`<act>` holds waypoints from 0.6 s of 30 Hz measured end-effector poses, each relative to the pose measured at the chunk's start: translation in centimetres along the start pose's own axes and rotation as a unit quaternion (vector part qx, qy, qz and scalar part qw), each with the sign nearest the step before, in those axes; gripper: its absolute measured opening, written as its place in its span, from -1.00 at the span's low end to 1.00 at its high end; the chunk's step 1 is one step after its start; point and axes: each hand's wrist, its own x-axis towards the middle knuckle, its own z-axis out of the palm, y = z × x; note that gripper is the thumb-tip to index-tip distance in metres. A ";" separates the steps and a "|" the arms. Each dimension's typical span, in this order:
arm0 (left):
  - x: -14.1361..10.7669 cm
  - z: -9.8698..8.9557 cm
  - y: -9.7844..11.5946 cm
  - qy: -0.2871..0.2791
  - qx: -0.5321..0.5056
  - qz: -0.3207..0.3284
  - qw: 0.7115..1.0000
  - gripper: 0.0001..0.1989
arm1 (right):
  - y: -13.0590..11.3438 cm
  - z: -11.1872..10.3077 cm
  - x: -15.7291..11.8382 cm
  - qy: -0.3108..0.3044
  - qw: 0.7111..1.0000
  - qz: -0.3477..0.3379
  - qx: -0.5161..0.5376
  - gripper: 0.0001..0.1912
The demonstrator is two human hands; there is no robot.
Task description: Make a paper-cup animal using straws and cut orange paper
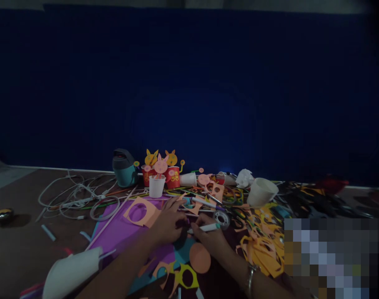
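Note:
My right hand (209, 236) grips a white marker (210, 227) with a green end, its tip side pointing left toward my other hand. Close beside it, my left hand (169, 222) has its fingers bent, and whatever they hold or press is hidden in the dim light. Under my left forearm lies purple paper (116, 226). An orange paper circle (200, 257) rests just below my right hand. A peach sheet with a round hole (142, 212) touches the area left of my left hand. A tape roll (222, 219) is just beyond the marker.
Behind my hands stand a white paper cup (157, 187) with a pink animal figure, red cups (173, 177) and a teal container (124, 170). White cables (80, 199) tangle at left. Yellow paper scraps (260, 253) pile at right. A large cup (72, 272) lies sideways in front.

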 end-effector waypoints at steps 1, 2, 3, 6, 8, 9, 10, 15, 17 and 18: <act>0.0 0.0 0.0 0.001 0.000 0.000 1.000 -0.89 | 0.0 0.0 0.0 -0.002 1.000 -0.001 0.005 -0.80; 0.0 0.0 0.0 0.001 0.000 0.000 1.000 -0.89 | 0.0 0.1 0.0 -0.002 1.000 0.000 0.013 -0.80; 0.0 0.0 0.0 0.001 0.000 0.001 1.000 -0.90 | 0.0 0.1 0.0 -0.001 1.000 0.002 0.020 -0.80; 0.0 -0.1 0.0 -0.003 -0.002 0.006 1.000 -0.90 | 0.2 0.2 0.0 0.003 1.000 0.007 0.023 -0.81; 0.0 -0.2 0.1 -0.004 -0.003 0.006 1.000 -0.90 | 0.2 0.2 -0.1 0.005 1.000 0.010 0.015 -0.81; 0.0 -0.3 0.1 -0.004 -0.004 0.005 1.000 -0.89 | 0.3 0.2 -0.1 0.005 1.000 0.011 0.012 -0.82; 0.0 -0.3 0.2 -0.005 -0.005 0.005 1.000 -0.89 | 0.3 0.2 -0.1 0.004 1.000 0.013 0.013 -0.82; 0.1 -0.5 0.3 -0.006 -0.007 0.004 1.000 -0.92 | 0.4 0.2 -0.1 0.011 1.000 0.007 0.018 -0.82; 0.0 -0.5 0.3 -0.007 -0.004 0.004 1.000 -0.90 | 0.4 0.3 -0.1 0.013 0.999 0.013 0.028 -0.82; 0.0 -0.5 0.3 -0.007 -0.002 0.003 1.000 -0.89 | 0.4 0.3 -0.1 0.011 0.999 0.017 0.035 -0.82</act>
